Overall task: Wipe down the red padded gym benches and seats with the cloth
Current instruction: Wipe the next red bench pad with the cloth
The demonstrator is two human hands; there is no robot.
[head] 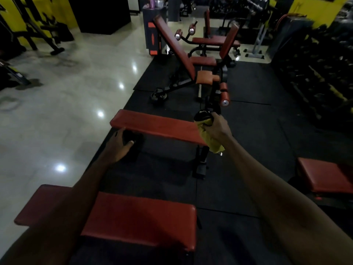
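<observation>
- Two hands reach out over the gym floor, and several red pads wait for wiping: the near bench pad (137, 220) under the left forearm, the flat bench (156, 127) between the hands, a seat pad (324, 177) at the far right, and the inclined bench (174, 48) further back.
- At the left, the left hand (119, 145) hangs just below the flat bench's near left corner, its fingers curled round something dark; the dim light makes it impossible to tell what that is, or whether it is gripped or only touched.
- Moving right, the flat bench's top looks like the surface in hand. A good pass would likely press the cloth flat, run the full length in overlapping strokes, and catch the edges and corners.
- At the right end of that bench, the right hand (214, 127) clenches the yellow cloth (209, 138), bunched, with a tail drooping past the pad's edge.
- Spreading the cloth wider before the stroke would probably cover more pad per pass.
</observation>
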